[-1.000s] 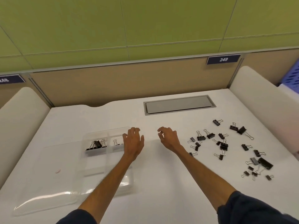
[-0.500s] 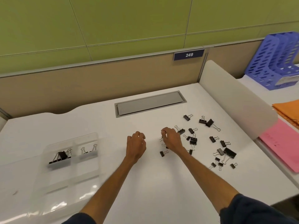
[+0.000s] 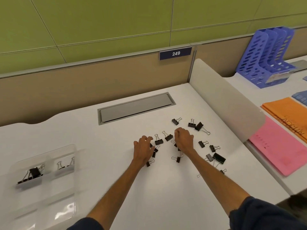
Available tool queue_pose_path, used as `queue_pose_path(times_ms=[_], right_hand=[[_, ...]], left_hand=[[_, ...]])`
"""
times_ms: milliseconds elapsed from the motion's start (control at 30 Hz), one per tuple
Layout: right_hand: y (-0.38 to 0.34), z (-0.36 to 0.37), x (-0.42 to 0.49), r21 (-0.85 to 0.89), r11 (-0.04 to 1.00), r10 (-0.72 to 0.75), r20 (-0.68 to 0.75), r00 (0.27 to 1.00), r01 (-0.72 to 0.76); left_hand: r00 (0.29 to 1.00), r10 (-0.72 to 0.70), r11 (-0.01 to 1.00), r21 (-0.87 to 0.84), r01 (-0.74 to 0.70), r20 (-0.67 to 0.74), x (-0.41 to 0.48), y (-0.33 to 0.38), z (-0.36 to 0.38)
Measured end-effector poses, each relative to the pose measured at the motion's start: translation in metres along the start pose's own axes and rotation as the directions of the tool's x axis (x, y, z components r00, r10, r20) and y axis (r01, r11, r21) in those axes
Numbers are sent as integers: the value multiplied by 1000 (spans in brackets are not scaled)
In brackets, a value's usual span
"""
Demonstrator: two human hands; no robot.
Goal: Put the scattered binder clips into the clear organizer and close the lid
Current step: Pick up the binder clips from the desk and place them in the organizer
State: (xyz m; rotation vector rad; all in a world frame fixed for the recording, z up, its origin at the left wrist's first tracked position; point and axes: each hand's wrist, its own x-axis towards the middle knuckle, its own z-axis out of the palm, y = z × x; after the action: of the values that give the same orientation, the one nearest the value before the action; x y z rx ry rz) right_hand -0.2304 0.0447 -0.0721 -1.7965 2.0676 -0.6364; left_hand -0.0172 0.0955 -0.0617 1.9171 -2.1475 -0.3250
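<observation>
our left hand lay open over the scattered binder clips on the desk, our right hand curled among them, whether it held one we could not tell, clear organizer sat well left, some clips inside

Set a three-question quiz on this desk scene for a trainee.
1. True or false: the clear organizer already holds some binder clips.
2. The loose clips lie on the organizer's: A) left, B) right, C) far side.
3. Fill in: the number plate on the partition reads ___.

Key: 1 true; 2 B; 3 249.
</observation>
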Motion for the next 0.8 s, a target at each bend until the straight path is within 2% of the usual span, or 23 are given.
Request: queue_pose_path(times_ms=[233,400,600,800], right_hand=[[19,-2,13,-10,999,38,-13,999,-38],[26,-4,14,6,999,42,-66,997,-41],[39,-19,24,32,997,81,-157,984,-77],[67,-47,33,101,988,124,-99,987,-114]], left_hand=[[996,-18,1000,13,17,87,16,9,14],[1000,3,1000,-2,-3,-3,22,11,19],[998,53,998,-30,-54,-25,33,16,24],[990,128,991,-37,-130,-58,54,43,28]])
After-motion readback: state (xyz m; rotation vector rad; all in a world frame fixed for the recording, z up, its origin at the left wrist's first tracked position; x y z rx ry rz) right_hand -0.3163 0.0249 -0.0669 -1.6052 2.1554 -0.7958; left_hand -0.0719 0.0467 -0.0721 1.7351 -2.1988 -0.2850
